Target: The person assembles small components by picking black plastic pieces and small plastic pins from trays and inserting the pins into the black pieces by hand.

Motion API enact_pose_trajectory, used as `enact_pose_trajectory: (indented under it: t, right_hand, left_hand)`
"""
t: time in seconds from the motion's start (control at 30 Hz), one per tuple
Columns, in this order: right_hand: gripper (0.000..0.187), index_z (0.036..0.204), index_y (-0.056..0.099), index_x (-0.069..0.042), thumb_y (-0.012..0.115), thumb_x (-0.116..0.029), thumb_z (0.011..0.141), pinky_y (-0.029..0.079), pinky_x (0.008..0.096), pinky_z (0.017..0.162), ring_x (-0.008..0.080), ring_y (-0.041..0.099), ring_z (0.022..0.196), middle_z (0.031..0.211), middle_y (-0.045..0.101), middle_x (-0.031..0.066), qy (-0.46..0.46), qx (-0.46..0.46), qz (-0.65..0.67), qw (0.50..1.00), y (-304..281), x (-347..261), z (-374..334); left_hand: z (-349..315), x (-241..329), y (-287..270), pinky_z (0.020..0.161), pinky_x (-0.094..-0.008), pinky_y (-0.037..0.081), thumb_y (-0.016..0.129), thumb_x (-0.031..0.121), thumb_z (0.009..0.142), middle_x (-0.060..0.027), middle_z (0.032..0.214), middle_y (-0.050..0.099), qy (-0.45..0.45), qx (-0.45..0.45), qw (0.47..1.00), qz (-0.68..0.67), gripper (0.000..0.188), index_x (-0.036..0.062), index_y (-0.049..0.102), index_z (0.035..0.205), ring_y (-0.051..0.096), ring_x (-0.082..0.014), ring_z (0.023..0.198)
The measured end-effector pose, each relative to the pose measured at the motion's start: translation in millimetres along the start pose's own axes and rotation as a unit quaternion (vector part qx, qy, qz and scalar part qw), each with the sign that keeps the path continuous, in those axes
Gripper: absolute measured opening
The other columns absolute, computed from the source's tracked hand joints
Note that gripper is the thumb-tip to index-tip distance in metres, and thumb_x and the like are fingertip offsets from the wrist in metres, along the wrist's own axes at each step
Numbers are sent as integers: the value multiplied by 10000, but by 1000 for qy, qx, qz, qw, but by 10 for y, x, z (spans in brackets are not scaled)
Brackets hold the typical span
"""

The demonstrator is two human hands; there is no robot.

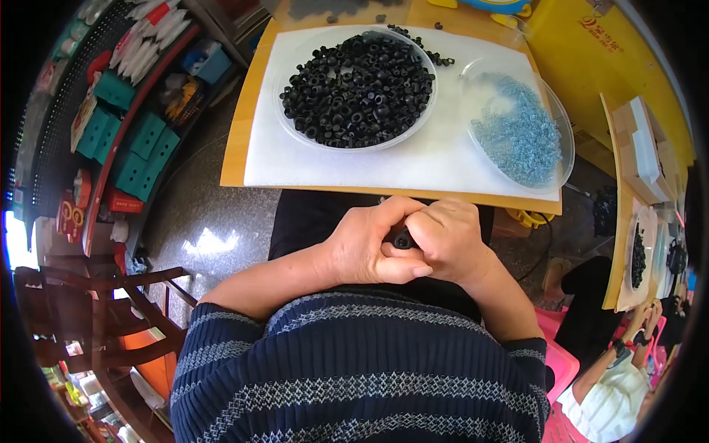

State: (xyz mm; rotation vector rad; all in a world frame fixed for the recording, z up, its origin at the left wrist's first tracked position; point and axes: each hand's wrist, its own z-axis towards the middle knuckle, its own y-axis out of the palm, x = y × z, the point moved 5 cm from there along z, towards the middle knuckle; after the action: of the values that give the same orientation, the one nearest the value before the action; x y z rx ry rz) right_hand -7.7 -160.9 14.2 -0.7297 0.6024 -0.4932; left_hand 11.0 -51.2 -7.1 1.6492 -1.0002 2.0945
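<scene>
Over my lap, just in front of the table edge, my two hands meet. Curled fingers of my left hand (362, 244) close round a small black ring-like part (403, 241), with the thumb side above it. My right hand (452, 240) is closed and pressed against the left; its fingertips, and anything in them, are hidden. Beyond the hands a round clear tray (286, 127) holds a heap of similar small black parts (362, 88). To its right lies a clear oval tray (567, 156) with many tiny pale-blue translucent pieces (524, 133).
A white sheet (295, 170) covers most of the wooden table (240, 140). Loose black parts lie behind the round tray. Shelves (140, 96) with packages stand left, above a dark wooden chair (140, 295). At right, another person (609, 391) sits beside another table (619, 244).
</scene>
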Motion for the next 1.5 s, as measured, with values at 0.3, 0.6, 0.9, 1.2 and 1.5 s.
enact_pose_trajectory:
  t: [0.3,0.6,0.9,1.2,1.5]
  right_hand:
    - [290,547,397,-116,649,-245,612,372,303,422,201,484,437,505,459,17,15,45,13,999,18,13,44]
    - [295,725,562,-61,703,-306,638,438,317,514,220,562,550,613,574,43,178,-72,79,978,11,80,73]
    - [162,723,571,-60,616,-215,738,446,345,539,255,578,596,636,587,84,199,-49,46,978,-97,266,32]
    - [139,768,582,-7,591,-145,762,432,329,527,265,564,570,630,568,141,366,99,-10,925,-795,1063,-240]
    - [144,861,597,-35,516,-99,759,453,387,670,328,568,746,825,590,166,280,-6,-100,955,-638,1535,40]
  left_hand:
    - [9,17,-31,614,-226,452,642,359,739,-66,744,588,-77,25,996,-36,468,9,515,1023,550,-92,680]
    - [2,-126,-384,578,-208,461,562,135,828,-25,765,595,-198,100,953,-208,182,12,551,962,551,-63,656]
    - [1571,517,-2346,563,-264,461,542,326,813,-59,751,562,-24,272,947,169,309,31,562,905,545,-133,651]
    - [1032,-557,-1590,717,-405,452,547,178,719,-158,836,612,-166,11,824,541,210,55,582,887,577,-314,822]
    - [1089,-383,-1408,596,-257,478,528,88,783,-78,811,610,-213,138,963,89,199,30,572,969,585,-146,708]
